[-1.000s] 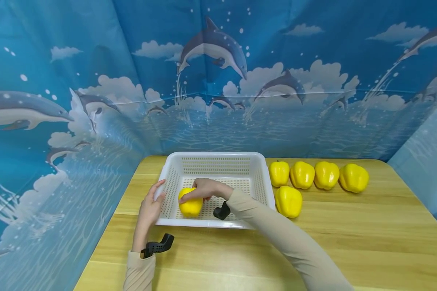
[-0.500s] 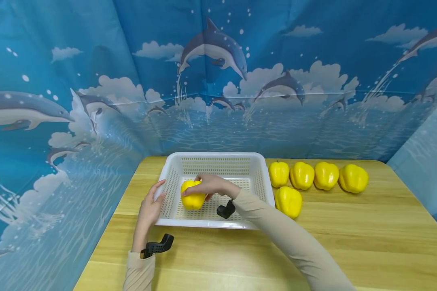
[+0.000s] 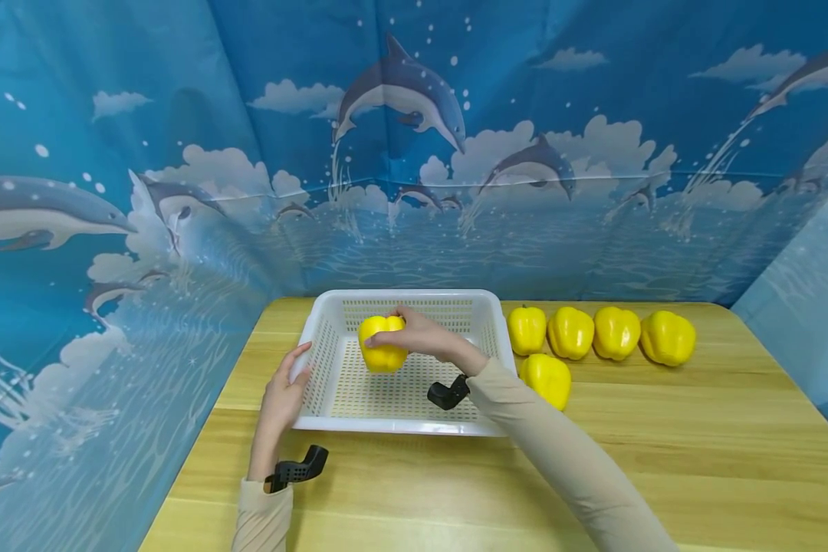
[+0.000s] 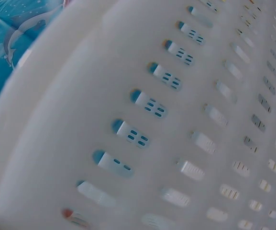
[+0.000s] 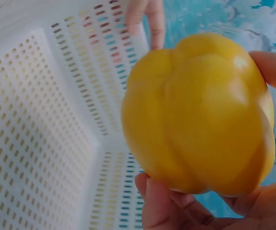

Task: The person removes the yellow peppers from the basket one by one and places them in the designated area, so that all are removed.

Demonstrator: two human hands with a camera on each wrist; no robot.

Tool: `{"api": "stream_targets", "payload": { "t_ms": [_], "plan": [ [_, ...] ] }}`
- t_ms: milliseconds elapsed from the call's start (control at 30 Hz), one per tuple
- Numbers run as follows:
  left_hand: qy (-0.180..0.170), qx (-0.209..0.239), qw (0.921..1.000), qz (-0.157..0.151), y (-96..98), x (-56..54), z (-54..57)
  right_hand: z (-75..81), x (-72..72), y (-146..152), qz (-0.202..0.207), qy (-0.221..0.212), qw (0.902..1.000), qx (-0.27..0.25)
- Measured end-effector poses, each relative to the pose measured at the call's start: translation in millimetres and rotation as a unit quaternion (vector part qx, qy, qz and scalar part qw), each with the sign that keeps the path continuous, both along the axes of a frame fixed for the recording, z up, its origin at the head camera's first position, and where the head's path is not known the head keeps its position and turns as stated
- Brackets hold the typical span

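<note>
A yellow bell pepper (image 3: 385, 359) is held by my right hand (image 3: 424, 336) over the floor of a white perforated basket (image 3: 400, 425). In the right wrist view, fingers and thumb grip the pepper (image 5: 200, 115) from opposite sides, with the basket wall behind it. My left hand (image 3: 283, 395) holds the basket's left rim. That hand's fingers (image 5: 154, 21) show at the rim in the right wrist view. The left wrist view is filled by the basket's slotted wall (image 4: 99, 91).
Right of the basket, several yellow bell peppers (image 3: 571, 333) line the back of the wooden table (image 3: 662, 445). One more pepper (image 3: 548, 379) sits in front of that row, close to the basket. A blue dolphin-print curtain (image 3: 414, 230) hangs behind the table.
My right hand has lifted the pepper from the basket's front left, moving it up and to the right. The left hand stays on the rim.
</note>
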State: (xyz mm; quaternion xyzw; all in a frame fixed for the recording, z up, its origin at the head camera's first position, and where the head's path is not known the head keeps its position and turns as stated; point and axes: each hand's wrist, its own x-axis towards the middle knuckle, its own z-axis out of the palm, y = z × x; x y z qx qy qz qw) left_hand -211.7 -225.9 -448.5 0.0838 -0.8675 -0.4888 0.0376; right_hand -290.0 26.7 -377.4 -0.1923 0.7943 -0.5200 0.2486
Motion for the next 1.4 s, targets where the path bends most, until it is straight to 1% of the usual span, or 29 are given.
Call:
{"api": "stream_targets", "payload": {
  "t_ms": [233,367,500,667,833,1133,1400],
  "plan": [
    [0.002,0.001,1.0,-0.003,0.4,0.1,-0.2,11.0,3.9,22.8,-0.066,0.035,0.9972,-0.007],
    [0.002,0.001,1.0,-0.003,0.1,1.5,0.9,17.2,7.3,40.1,-0.1,0.031,0.9941,-0.028],
    [0.0,0.006,1.0,-0.002,-0.1,2.1,1.3,21.2,12.1,59.8,-0.144,0.029,0.9881,-0.044],
    [-0.001,0.002,1.0,-0.003,0.1,1.8,1.2,22.8,19.3,84.9,-0.204,0.042,0.9763,-0.059],
    [-0.001,-0.002,1.0,-0.002,0.5,2.7,1.8,21.7,26.8,108.3,-0.253,0.057,0.9633,-0.069],
    [-0.004,-0.009,1.0,-0.001,1.4,2.3,1.7,16.2,45.4,148.1,-0.318,0.078,0.9401,-0.095],
    [-0.001,-0.01,1.0,-0.002,0.8,2.1,1.5,3.0,54.9,185.0,-0.359,0.088,0.9211,-0.122]
  ]
}}
